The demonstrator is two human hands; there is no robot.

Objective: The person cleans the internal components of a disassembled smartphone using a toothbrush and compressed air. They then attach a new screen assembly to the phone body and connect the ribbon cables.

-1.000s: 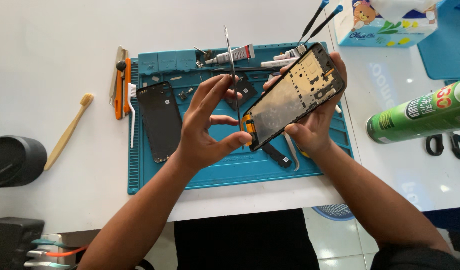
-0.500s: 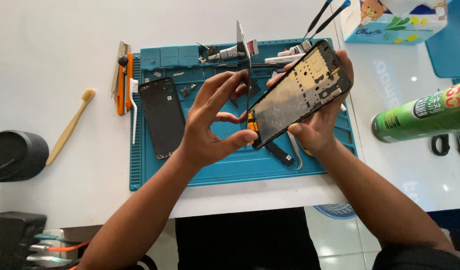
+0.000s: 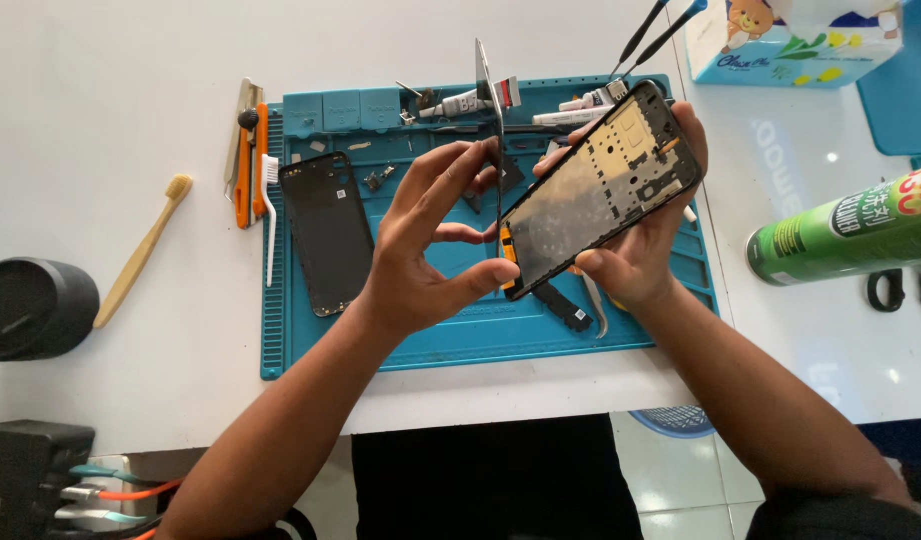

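My right hand [image 3: 640, 262] grips a black phone frame [image 3: 600, 190] by its lower edge and holds it tilted above the blue work mat [image 3: 430, 340], inner side up. My left hand [image 3: 420, 250] pinches a thin flat panel [image 3: 486, 75] that stands on edge along the frame's left side, so only its narrow edge shows. The panel's lower end meets the frame near an orange strip [image 3: 506, 262]. A black phone back cover [image 3: 325, 230] lies on the mat to the left of my left hand.
Glue tubes [image 3: 460, 100] and small parts lie at the mat's far edge, tweezers [image 3: 595, 305] under the frame. An orange knife [image 3: 245, 165], white brush [image 3: 270, 215], bamboo toothbrush [image 3: 140, 255] and black round container [image 3: 30, 305] sit left. A green spray can [image 3: 850, 225], scissors [image 3: 900, 290] and tissue box [image 3: 790, 40] sit right.
The thin panel has swung up and away from the frame and now stands more upright. Both hands and the frame have shifted slightly to the right.
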